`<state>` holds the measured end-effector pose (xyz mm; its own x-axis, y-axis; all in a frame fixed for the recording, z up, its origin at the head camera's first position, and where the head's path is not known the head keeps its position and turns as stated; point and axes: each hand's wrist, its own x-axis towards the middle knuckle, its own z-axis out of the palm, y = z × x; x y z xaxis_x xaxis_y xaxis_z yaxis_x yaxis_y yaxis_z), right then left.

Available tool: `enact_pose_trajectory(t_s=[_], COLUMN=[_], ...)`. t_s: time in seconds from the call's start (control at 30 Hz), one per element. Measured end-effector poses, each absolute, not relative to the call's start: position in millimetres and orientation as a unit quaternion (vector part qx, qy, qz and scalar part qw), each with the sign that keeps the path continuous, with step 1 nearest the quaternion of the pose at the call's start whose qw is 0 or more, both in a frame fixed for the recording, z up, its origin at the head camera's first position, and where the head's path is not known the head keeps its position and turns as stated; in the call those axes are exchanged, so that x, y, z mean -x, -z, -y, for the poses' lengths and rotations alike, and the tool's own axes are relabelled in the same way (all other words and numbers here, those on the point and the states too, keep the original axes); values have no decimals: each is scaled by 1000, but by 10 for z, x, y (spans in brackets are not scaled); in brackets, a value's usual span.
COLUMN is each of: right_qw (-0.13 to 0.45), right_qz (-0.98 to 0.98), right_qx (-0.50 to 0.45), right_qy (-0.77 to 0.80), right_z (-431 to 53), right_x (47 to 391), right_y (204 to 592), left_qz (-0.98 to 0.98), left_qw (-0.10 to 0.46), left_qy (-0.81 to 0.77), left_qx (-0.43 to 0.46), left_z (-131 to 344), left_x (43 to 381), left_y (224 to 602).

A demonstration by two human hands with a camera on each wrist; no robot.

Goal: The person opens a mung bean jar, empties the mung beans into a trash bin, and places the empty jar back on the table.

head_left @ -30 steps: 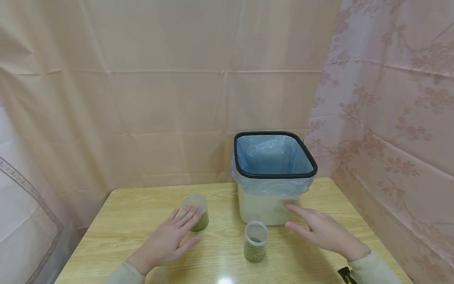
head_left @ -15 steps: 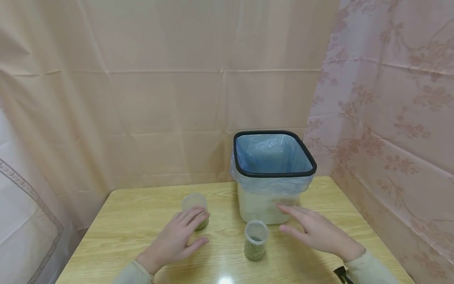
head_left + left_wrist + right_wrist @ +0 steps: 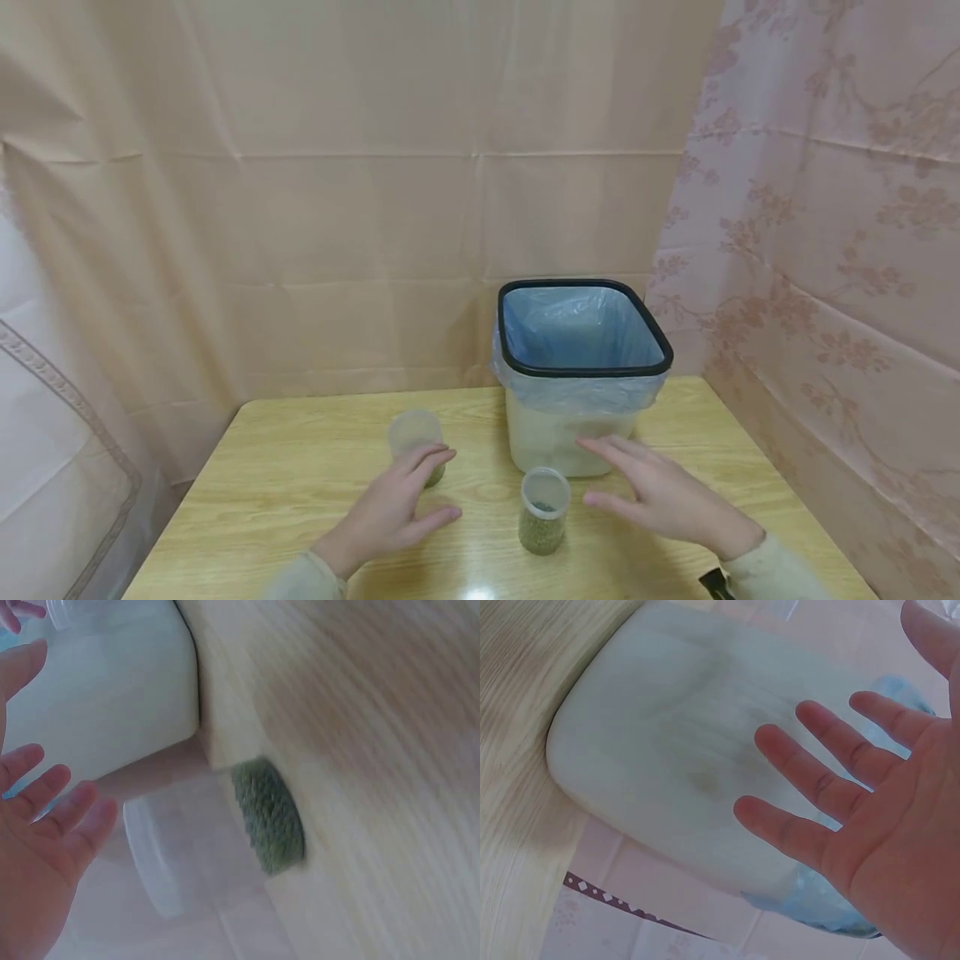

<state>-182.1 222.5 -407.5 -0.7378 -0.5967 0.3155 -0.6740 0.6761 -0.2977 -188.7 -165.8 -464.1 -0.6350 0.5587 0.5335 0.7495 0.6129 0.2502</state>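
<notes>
Two clear plastic jars holding dried green bits stand upright on the table. In the head view the near jar point(image 3: 543, 525) stands between my hands, its mouth upward. Behind my left hand point(image 3: 393, 512) stands the far jar point(image 3: 415, 427), partly hidden by the fingers. In the left wrist view the left hand's fingers are spread, slightly bent and apart from a jar point(image 3: 268, 816). My right hand point(image 3: 660, 497) hovers in front of the waste bin point(image 3: 558, 429), right of the near jar. Its fingers look straight and spread in the right wrist view, with nothing held.
The bin has a black rim point(image 3: 585, 372) and a blue bag liner point(image 3: 577, 329). It stands on the back right of the wooden table point(image 3: 300, 450). A beige curtain point(image 3: 360, 233) hangs behind, and a pink flowered cloth point(image 3: 847, 275) on the right.
My left hand has moved to the right, off the front of the far jar and toward the near one. My right hand has shifted slightly left. Both jars and the bin stay put.
</notes>
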Motion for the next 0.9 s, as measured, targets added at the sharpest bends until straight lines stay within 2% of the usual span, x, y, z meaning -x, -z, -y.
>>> enact_pose_trajectory(t_s=[0.43, 0.63, 0.9], right_qw=[109, 99, 65], right_qz=[889, 888, 883], right_qx=[-390, -392, -394], right_qy=[-214, -219, -245], right_z=[-2118, -2120, -2120], right_x=[1886, 1902, 1885], right_y=[4101, 4095, 4157], left_qz=[884, 848, 814], left_qw=[42, -31, -87], left_qy=[326, 425, 481], left_qx=[332, 313, 313], left_z=[1422, 1319, 1139], left_x=[2053, 2142, 2134], left_y=[4716, 4741, 4817])
